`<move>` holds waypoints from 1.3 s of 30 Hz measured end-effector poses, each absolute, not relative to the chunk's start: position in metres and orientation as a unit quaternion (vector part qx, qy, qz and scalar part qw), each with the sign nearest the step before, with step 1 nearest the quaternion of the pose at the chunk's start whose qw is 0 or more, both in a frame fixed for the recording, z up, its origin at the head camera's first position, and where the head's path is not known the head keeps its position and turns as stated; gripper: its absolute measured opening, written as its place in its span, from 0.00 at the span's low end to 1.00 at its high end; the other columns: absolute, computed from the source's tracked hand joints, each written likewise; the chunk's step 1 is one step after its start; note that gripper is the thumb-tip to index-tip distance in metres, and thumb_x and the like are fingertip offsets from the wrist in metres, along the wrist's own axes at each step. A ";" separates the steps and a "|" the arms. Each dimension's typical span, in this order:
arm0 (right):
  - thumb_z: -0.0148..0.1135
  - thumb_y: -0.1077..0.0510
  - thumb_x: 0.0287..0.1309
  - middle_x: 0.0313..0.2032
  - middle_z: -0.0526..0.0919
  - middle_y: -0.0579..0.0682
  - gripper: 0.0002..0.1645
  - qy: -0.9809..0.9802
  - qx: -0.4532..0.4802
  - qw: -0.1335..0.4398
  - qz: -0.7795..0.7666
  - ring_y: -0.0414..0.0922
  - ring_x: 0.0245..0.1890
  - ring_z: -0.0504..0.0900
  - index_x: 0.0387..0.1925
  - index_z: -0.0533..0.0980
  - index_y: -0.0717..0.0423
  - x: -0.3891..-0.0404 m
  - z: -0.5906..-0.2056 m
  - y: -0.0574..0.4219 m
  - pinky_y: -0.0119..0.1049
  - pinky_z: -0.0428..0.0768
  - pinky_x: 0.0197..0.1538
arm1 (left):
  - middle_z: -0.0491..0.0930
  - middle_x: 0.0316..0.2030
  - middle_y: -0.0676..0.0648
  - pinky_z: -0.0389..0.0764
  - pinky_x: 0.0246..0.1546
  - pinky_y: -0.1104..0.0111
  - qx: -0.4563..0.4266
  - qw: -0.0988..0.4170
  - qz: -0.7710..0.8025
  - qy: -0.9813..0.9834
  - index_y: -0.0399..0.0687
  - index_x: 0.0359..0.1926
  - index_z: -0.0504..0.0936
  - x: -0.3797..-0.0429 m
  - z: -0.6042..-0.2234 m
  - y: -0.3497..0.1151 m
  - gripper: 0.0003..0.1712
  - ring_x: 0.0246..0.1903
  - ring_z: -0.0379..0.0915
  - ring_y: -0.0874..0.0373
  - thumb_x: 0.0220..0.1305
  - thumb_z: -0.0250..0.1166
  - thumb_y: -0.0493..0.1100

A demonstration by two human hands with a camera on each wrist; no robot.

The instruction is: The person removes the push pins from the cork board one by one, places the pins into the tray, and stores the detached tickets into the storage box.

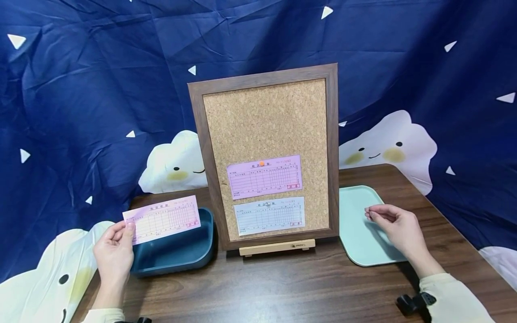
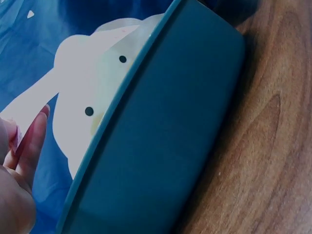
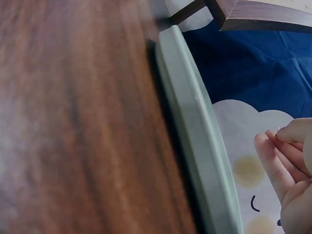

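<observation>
My left hand (image 1: 115,249) pinches the left end of a pink printed receipt slip (image 1: 169,217) between thumb and fingers, holding it up over a dark teal bin (image 1: 177,255). In the left wrist view the bin's wall (image 2: 161,126) fills the middle. My right hand (image 1: 397,224) is above a mint green tray (image 1: 359,242), thumb and fingertips pinching a small pushpin, whose thin needle (image 3: 278,127) pokes up in the right wrist view; the fingers hide its head. Between the hands stands a framed corkboard (image 1: 266,116).
On the corkboard a purple slip (image 1: 262,181) hangs by an orange pushpin (image 1: 261,163), above a light blue slip (image 1: 268,220) with a pale pin (image 1: 268,203). A wooden easel ledge (image 1: 276,247) supports the frame on the brown table (image 1: 282,287). A blue cloth (image 1: 101,89) hangs behind.
</observation>
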State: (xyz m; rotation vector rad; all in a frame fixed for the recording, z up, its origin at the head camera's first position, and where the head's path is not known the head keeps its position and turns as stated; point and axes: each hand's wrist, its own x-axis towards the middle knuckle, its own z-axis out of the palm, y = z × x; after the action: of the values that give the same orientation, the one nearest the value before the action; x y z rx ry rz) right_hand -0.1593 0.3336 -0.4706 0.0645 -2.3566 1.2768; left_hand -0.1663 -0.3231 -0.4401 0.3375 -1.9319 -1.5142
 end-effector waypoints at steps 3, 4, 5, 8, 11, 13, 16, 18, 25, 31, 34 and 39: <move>0.70 0.73 0.65 0.36 0.93 0.37 0.09 -0.866 0.020 0.223 0.448 0.13 0.36 0.82 0.47 0.86 0.73 -0.159 -0.473 0.333 0.13 0.79 0.40 | 0.83 0.25 0.77 0.77 0.29 0.87 0.139 0.317 -0.555 -0.756 0.50 0.43 0.86 -0.166 -0.442 -0.324 0.05 0.25 0.79 0.81 0.74 0.68 0.35; 0.71 0.72 0.65 0.36 0.94 0.42 0.09 -0.868 0.019 0.222 0.443 0.13 0.36 0.82 0.46 0.87 0.72 -0.159 -0.474 0.333 0.13 0.79 0.40 | 0.82 0.25 0.78 0.77 0.29 0.87 0.141 0.314 -0.549 -0.762 0.46 0.45 0.86 -0.166 -0.442 -0.325 0.03 0.25 0.79 0.82 0.74 0.68 0.35; 0.71 0.72 0.65 0.36 0.94 0.47 0.09 -0.870 0.019 0.222 0.440 0.13 0.35 0.82 0.46 0.87 0.72 -0.158 -0.475 0.333 0.12 0.78 0.40 | 0.82 0.25 0.77 0.77 0.28 0.87 0.138 0.312 -0.550 -0.763 0.43 0.46 0.86 -0.165 -0.443 -0.325 0.03 0.25 0.79 0.81 0.75 0.67 0.35; 0.72 0.71 0.65 0.36 0.94 0.55 0.08 -0.874 0.017 0.223 0.431 0.13 0.35 0.81 0.45 0.88 0.71 -0.158 -0.477 0.333 0.12 0.78 0.40 | 0.82 0.25 0.77 0.77 0.28 0.86 0.133 0.307 -0.550 -0.766 0.36 0.49 0.86 -0.165 -0.445 -0.327 0.06 0.25 0.79 0.81 0.75 0.67 0.34; 0.73 0.69 0.65 0.35 0.94 0.55 0.08 -0.878 0.015 0.227 0.421 0.12 0.35 0.81 0.44 0.88 0.69 -0.158 -0.479 0.334 0.12 0.77 0.39 | 0.81 0.25 0.79 0.77 0.28 0.86 0.132 0.306 -0.542 -0.771 0.33 0.50 0.85 -0.164 -0.447 -0.328 0.08 0.25 0.79 0.82 0.75 0.67 0.34; 0.73 0.69 0.65 0.35 0.94 0.56 0.07 -0.880 0.015 0.227 0.417 0.12 0.34 0.80 0.44 0.88 0.69 -0.158 -0.480 0.334 0.12 0.76 0.39 | 0.80 0.25 0.81 0.77 0.29 0.86 0.139 0.306 -0.528 -0.780 0.31 0.51 0.84 -0.164 -0.449 -0.329 0.10 0.25 0.78 0.83 0.75 0.67 0.36; 0.73 0.70 0.64 0.36 0.93 0.61 0.07 -0.884 0.015 0.225 0.409 0.11 0.34 0.79 0.44 0.88 0.69 -0.158 -0.481 0.334 0.12 0.76 0.38 | 0.80 0.25 0.81 0.76 0.29 0.87 0.137 0.305 -0.524 -0.783 0.29 0.51 0.84 -0.162 -0.450 -0.330 0.12 0.26 0.78 0.83 0.76 0.67 0.36; 0.73 0.70 0.64 0.37 0.92 0.65 0.07 -0.887 0.013 0.221 0.404 0.10 0.34 0.78 0.44 0.88 0.69 -0.157 -0.481 0.334 0.12 0.75 0.38 | 0.79 0.25 0.81 0.76 0.28 0.87 0.137 0.307 -0.520 -0.786 0.27 0.52 0.84 -0.161 -0.450 -0.329 0.13 0.25 0.78 0.83 0.76 0.67 0.37; 0.73 0.68 0.65 0.40 0.92 0.67 0.07 -0.899 -0.001 0.214 0.383 0.09 0.35 0.74 0.44 0.89 0.67 -0.157 -0.480 0.333 0.11 0.73 0.38 | 0.78 0.24 0.83 0.75 0.28 0.87 0.140 0.299 -0.510 -0.794 0.30 0.50 0.85 -0.161 -0.449 -0.328 0.12 0.25 0.77 0.83 0.76 0.68 0.38; 0.74 0.66 0.66 0.40 0.93 0.64 0.07 -0.909 -0.007 0.194 0.369 0.11 0.35 0.75 0.44 0.89 0.66 -0.156 -0.481 0.334 0.12 0.73 0.37 | 0.76 0.23 0.82 0.72 0.27 0.86 0.142 0.275 -0.494 -0.812 0.28 0.53 0.85 -0.160 -0.450 -0.330 0.16 0.24 0.73 0.83 0.77 0.67 0.40; 0.73 0.65 0.66 0.41 0.93 0.63 0.07 -0.915 -0.011 0.179 0.361 0.13 0.35 0.74 0.44 0.89 0.65 -0.155 -0.482 0.334 0.13 0.73 0.36 | 0.75 0.22 0.83 0.72 0.27 0.86 0.146 0.270 -0.487 -0.817 0.30 0.53 0.85 -0.159 -0.448 -0.331 0.15 0.24 0.73 0.83 0.77 0.66 0.40; 0.73 0.64 0.67 0.42 0.93 0.63 0.08 -0.922 -0.014 0.166 0.350 0.13 0.35 0.74 0.45 0.89 0.65 -0.155 -0.482 0.335 0.14 0.72 0.36 | 0.74 0.21 0.84 0.72 0.28 0.85 0.149 0.259 -0.472 -0.830 0.32 0.53 0.86 -0.159 -0.444 -0.332 0.15 0.25 0.73 0.83 0.78 0.66 0.42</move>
State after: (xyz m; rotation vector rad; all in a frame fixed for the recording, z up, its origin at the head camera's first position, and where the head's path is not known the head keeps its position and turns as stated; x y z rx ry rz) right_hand -0.1552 0.3345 -0.4820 -0.0408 -2.6248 0.9954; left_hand -0.1593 -0.3318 -0.4442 0.4034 -2.2487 -1.2790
